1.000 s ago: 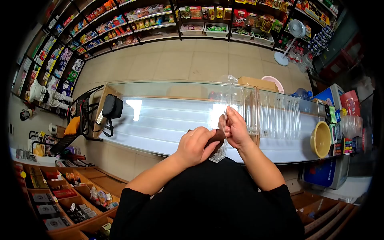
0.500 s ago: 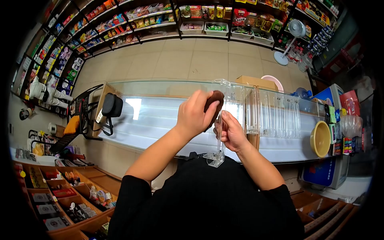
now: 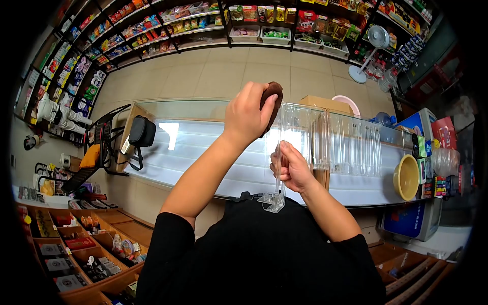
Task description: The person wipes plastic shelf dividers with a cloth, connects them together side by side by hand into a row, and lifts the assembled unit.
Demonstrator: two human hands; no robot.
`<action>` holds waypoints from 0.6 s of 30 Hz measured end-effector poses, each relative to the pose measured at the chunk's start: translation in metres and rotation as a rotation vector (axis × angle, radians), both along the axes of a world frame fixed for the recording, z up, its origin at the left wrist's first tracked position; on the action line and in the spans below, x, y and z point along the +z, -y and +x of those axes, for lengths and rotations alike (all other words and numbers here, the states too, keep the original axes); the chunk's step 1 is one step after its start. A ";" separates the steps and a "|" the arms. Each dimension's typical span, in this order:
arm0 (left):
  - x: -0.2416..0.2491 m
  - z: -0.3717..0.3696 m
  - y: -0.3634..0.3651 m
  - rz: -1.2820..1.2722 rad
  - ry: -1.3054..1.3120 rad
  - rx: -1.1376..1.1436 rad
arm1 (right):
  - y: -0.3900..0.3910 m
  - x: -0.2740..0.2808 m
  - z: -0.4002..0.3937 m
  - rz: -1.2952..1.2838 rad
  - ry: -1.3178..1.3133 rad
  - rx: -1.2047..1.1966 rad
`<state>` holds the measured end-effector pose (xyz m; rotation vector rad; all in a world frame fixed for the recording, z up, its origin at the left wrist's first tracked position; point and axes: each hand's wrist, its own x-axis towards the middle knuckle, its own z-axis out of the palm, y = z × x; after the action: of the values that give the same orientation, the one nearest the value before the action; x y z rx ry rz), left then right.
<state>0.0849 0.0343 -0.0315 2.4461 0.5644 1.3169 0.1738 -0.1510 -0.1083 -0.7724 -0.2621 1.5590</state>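
My left hand (image 3: 246,115) is closed around a dark brown cloth (image 3: 274,97), near the top of a long clear plastic display rack (image 3: 275,204). My right hand (image 3: 295,169) grips the rack lower down, with its fingers wrapped around the upright part. The rack's lower end, with small clear ledges, is close to my black shirt. Whether the cloth touches the plastic is hard to tell. Beneath both hands lies a glass-topped counter (image 3: 203,161).
Several clear plastic racks (image 3: 355,147) lie side by side on the counter to the right. Beyond them stands a yellow basin (image 3: 407,177). A black case (image 3: 142,132) sits at the left end, near a black chair (image 3: 104,140). A cardboard box (image 3: 326,104) is behind the counter's far edge.
My left hand has moved up and slightly left with the brown cloth, along the rack towards its far end. My right hand and the rack have barely moved.
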 end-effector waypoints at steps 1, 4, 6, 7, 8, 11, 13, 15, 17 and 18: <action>-0.001 0.001 -0.004 0.000 0.000 0.000 | -0.001 -0.002 0.001 0.009 0.001 0.007; -0.010 0.001 -0.021 -0.030 0.029 0.059 | -0.004 -0.003 0.002 0.084 0.056 0.014; -0.015 -0.002 -0.030 -0.979 0.231 -0.264 | -0.004 0.001 0.001 0.121 0.044 0.009; -0.018 -0.001 -0.034 -1.105 0.299 -0.326 | -0.004 0.003 0.001 0.155 0.032 0.003; -0.022 -0.002 -0.036 -1.104 0.298 -0.328 | -0.003 0.003 -0.001 0.157 0.032 0.002; -0.012 -0.010 -0.025 -1.587 0.435 -0.523 | -0.005 0.000 -0.006 0.183 0.141 -0.020; -0.013 -0.012 -0.022 -1.629 0.462 -0.597 | -0.005 -0.002 -0.006 0.173 0.118 0.031; -0.012 -0.014 -0.015 -1.669 0.494 -0.671 | -0.007 -0.003 -0.006 0.151 0.120 0.054; -0.002 -0.015 -0.008 -1.833 0.460 -0.781 | -0.009 -0.003 -0.005 0.135 0.125 0.070; -0.005 -0.015 -0.010 -1.833 0.460 -0.783 | -0.009 -0.004 -0.005 0.125 0.152 0.078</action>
<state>0.0704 0.0440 -0.0368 0.6239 0.2997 0.4159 0.1687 -0.1419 -0.1120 -0.7914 -0.5018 1.5431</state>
